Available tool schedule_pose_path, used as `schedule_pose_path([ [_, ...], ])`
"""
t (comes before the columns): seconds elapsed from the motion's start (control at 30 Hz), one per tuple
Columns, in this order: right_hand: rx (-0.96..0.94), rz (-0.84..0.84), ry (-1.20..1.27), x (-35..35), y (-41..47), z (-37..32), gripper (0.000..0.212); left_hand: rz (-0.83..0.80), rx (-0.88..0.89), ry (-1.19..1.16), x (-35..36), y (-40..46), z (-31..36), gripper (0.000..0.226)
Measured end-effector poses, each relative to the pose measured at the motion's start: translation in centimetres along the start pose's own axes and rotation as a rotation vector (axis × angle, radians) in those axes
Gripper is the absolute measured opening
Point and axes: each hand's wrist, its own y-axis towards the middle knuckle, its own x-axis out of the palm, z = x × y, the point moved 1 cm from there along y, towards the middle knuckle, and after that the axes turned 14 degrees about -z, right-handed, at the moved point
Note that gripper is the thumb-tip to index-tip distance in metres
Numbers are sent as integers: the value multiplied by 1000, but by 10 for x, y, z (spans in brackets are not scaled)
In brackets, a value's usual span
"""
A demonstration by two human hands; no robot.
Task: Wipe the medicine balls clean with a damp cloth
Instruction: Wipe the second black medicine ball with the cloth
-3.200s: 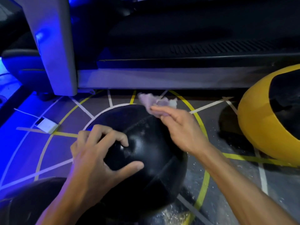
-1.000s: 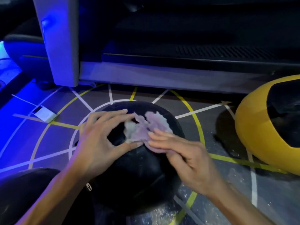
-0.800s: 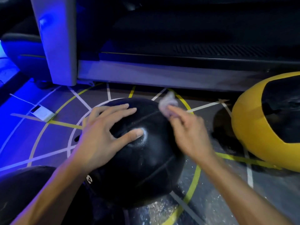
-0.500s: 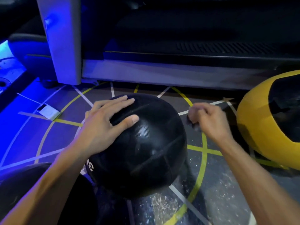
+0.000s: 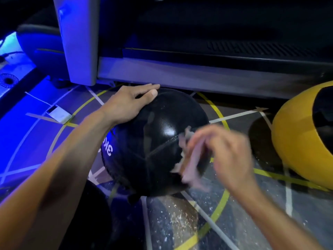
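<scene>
On the line-marked gym floor, the round black textured medicine ball has rolled toward the grey machine base. The left hand, flat and open, has slid onto its far upper left; the right hand, blurred, now pinches the pale crumpled cloth on the ball's right flank, so wiping resumes on a fresh panel. Yellow-and-black ball sits well apart on the right; open floor near side.

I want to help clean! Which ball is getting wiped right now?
The black medicine ball in the middle: the left hand rests on it and the right hand rubs the cloth on it. The yellow ball sits untouched.
</scene>
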Motion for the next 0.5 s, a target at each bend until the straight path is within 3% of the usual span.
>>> schedule_pose_path([
  [0.07,35,218,94,-9,38,-3,32,46,2,-18,2,3,5,39],
  [0.1,7,220,108,-3,50,-6,31,88,-9,-17,3,4,7,39],
  [0.17,-94,22,-79,23,48,-7,33,222,-50,58,3,7,9,45],
  [0.23,-345,-207,-389,45,11,8,39,378,-90,290,-4,2,13,50],
  [0.3,-387,-252,-335,37,-26,31,38,476,-126,432,-16,-16,23,42],
  [0.37,-90,-69,-145,14,-51,63,41,437,-85,341,-19,-41,40,33],
  [0.4,128,36,-171,5,-60,79,38,368,-55,318,-10,-54,48,34],
  [0.47,540,135,-136,-7,-76,118,29,194,-25,420,22,-78,64,55],
  [0.5,655,201,-9,-9,-80,130,30,122,-41,492,40,-85,66,69],
])
